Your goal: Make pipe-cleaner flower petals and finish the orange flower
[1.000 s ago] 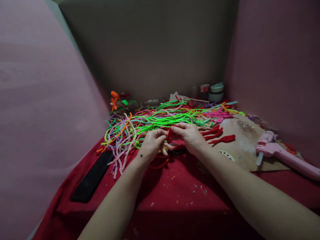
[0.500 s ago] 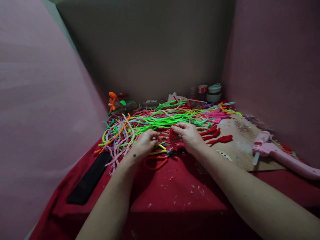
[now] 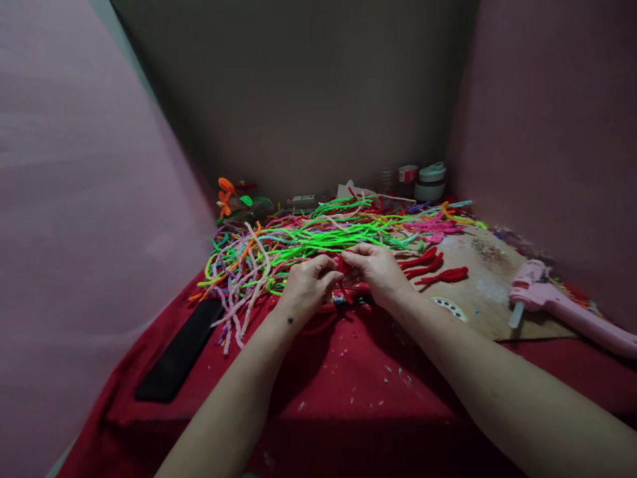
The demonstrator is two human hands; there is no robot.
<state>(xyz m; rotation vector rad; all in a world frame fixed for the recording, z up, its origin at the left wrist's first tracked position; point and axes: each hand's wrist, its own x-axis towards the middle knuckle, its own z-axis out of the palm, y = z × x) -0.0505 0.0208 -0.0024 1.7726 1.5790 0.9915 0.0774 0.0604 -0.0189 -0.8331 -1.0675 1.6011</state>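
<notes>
My left hand (image 3: 306,285) and my right hand (image 3: 379,271) meet over the front of a heap of coloured pipe cleaners (image 3: 318,239). Both pinch a bent red pipe cleaner (image 3: 343,269) between their fingertips. Just right of my right hand, three folded red pipe cleaner pieces (image 3: 438,269) lie on a brown cardboard sheet (image 3: 490,292). More red loops lie under my hands on the red cloth (image 3: 358,372).
A pink glue gun (image 3: 562,307) lies on the right. A long black object (image 3: 179,352) rests at the left edge of the cloth. An orange pipe cleaner flower (image 3: 227,198) and small jars (image 3: 423,180) stand at the back. Pink and brown walls enclose the table.
My left hand, which had dropped into the pile half a second ago, has come back to the right and again pinches the red pipe cleaner with my right hand.
</notes>
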